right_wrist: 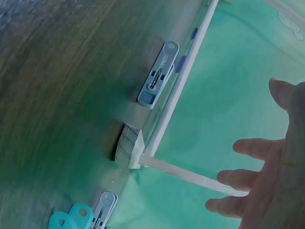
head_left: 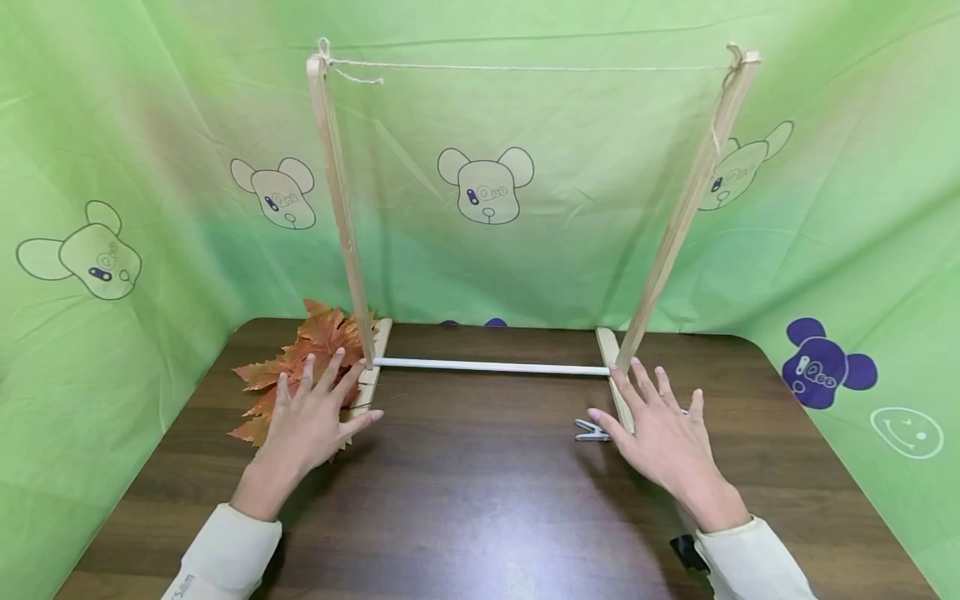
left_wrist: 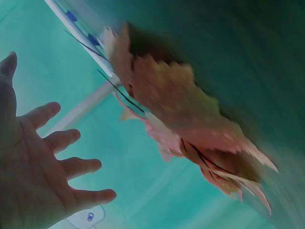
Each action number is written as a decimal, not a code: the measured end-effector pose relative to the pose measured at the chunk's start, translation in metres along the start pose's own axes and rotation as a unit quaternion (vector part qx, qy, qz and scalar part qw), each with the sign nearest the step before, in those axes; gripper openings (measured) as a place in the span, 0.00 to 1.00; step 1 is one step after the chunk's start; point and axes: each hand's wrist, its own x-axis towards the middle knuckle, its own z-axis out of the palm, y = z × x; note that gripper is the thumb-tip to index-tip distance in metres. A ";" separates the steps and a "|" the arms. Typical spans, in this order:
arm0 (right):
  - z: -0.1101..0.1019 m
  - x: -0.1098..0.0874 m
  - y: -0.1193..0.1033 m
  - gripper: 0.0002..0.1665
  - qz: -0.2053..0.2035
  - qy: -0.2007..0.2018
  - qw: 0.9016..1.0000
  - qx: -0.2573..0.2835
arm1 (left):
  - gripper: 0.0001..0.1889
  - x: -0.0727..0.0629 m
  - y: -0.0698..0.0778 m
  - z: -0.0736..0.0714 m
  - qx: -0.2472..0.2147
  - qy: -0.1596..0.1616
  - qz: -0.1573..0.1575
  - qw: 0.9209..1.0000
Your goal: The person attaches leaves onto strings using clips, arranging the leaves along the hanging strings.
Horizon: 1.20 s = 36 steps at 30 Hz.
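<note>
White-sleeved left hand (head_left: 307,421) at 8 o'clock in head view, fingers spread apart. Right hand (head_left: 667,437) at 4 o'clock, fingers likewise splayed; contact with right foot (head_left: 624,408) of the wooden stand, at its 10 o'clock, can't tell. Orange leaves (head_left: 326,329) on the worktop (head_left: 480,467), 10 to 12 o'clock of left hand, gap showing in left wrist view. Grey clip (right_wrist: 158,75) at right hand's 9 o'clock, near thumb. Right wrist view, 7 o'clock: second grey clip (right_wrist: 104,210), teal item (right_wrist: 78,223) beside it. White rod (head_left: 491,366) runs between left foot (head_left: 382,333) and right foot, 6 o'clock. Left post (head_left: 339,200) 10 o'clock, right post (head_left: 686,212) 2 o'clock, string (head_left: 525,67) across tops, 12 o'clock. Green printed cloth (head_left: 600,25) behind.
</note>
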 end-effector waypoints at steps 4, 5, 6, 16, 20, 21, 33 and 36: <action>0.000 0.000 -0.001 0.51 -0.005 0.006 1.000 0.002 | 0.44 0.002 -0.009 -0.003 -0.003 -0.006 0.004 1.000; 0.000 0.000 -0.001 0.50 -0.006 0.009 1.000 0.002 | 0.44 0.002 -0.012 -0.003 -0.002 -0.006 0.007 1.000; 0.001 0.000 -0.001 0.50 -0.008 0.012 1.000 0.002 | 0.44 0.004 -0.014 -0.004 0.000 -0.006 0.011 1.000; 0.002 0.000 -0.001 0.48 -0.014 0.024 1.000 0.004 | 0.35 0.013 -0.042 -0.005 0.025 0.023 0.084 0.996; 0.003 0.000 -0.002 0.47 -0.016 0.025 1.000 0.003 | 0.32 0.017 -0.054 -0.004 0.029 0.045 0.128 0.990; 0.003 0.000 -0.002 0.47 -0.016 0.025 1.000 0.002 | 0.31 0.018 -0.057 -0.003 0.030 0.052 0.141 0.988; 0.006 0.001 -0.002 0.46 -0.019 0.028 0.999 -0.005 | 0.22 0.037 -0.077 0.006 -0.019 0.028 0.199 0.979; 0.006 0.001 -0.002 0.46 -0.019 0.029 0.999 -0.006 | 0.19 0.043 -0.081 0.009 -0.025 0.024 0.203 0.978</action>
